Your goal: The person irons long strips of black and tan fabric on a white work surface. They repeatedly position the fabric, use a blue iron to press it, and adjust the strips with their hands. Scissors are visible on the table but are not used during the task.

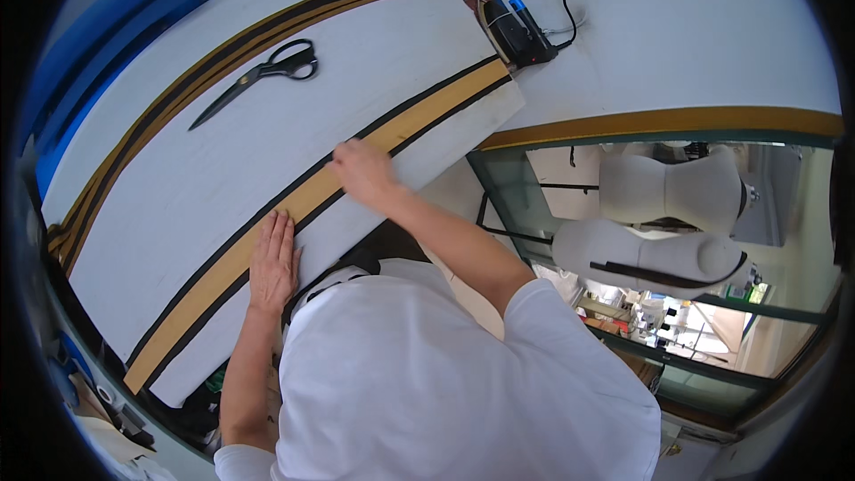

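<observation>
Across the white work table runs a long tan strip with black bands along both edges. My left hand rests flat on the strip, its fingers extended and close together, holding nothing. Farther along the strip, my right hand is curled over it near the upper black band; whether something small is between its fingers is hidden. A pair of black-handled fabric shears lies on the table beyond the strip. Several long tan and black strips lie bunched in a curve along the far side.
An iron with a black cord stands beside a black, blue-tipped device at the table's right end. Blue rolls line the far edge. Two white dress forms are seen through a glass panel at right. Assorted items sit below at left.
</observation>
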Demonstrator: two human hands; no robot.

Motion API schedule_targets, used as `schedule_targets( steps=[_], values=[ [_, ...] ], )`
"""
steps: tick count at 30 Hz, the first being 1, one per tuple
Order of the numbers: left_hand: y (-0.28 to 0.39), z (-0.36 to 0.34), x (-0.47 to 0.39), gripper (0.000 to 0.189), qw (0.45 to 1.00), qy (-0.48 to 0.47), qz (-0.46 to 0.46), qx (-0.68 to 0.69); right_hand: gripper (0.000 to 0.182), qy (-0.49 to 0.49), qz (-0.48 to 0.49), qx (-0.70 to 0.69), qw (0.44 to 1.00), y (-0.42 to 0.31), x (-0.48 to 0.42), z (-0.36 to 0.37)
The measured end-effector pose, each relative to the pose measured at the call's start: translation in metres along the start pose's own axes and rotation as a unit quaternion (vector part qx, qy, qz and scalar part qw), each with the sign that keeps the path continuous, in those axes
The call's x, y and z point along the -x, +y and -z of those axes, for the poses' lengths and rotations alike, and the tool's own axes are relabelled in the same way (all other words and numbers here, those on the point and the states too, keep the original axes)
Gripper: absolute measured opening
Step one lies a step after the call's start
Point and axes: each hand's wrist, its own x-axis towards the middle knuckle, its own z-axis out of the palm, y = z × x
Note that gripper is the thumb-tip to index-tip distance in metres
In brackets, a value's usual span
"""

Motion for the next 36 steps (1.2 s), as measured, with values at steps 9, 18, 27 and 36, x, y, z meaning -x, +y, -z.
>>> schedule_targets(
  steps=[9, 18, 27, 36],
  values=[
    [0.111, -0.082, -0.191, 0.051, 0.999, -0.004, -0.035, -0.029, 0.015, 0.19, 0.001, -0.043, 0.981, 0.305, 0.013, 0.074],
    [0.186, -0.141, -0.327, 0.037, 0.994, 0.022, -0.08, -0.073, 0.025, 0.156, 0.022, -0.06, 0.986, 0.42, 0.019, 0.122],
    [0.249, -0.187, -0.394, 0.037, 0.992, 0.019, -0.107, -0.062, 0.033, 0.121, 0.042, -0.079, 0.989, 0.442, 0.024, 0.132],
    [0.293, -0.219, -0.431, 0.029, 0.983, 0.011, -0.073, -0.166, 0.04, 0.031, -0.036, -0.178, 0.983, 0.445, 0.03, 0.134]
  ],
)
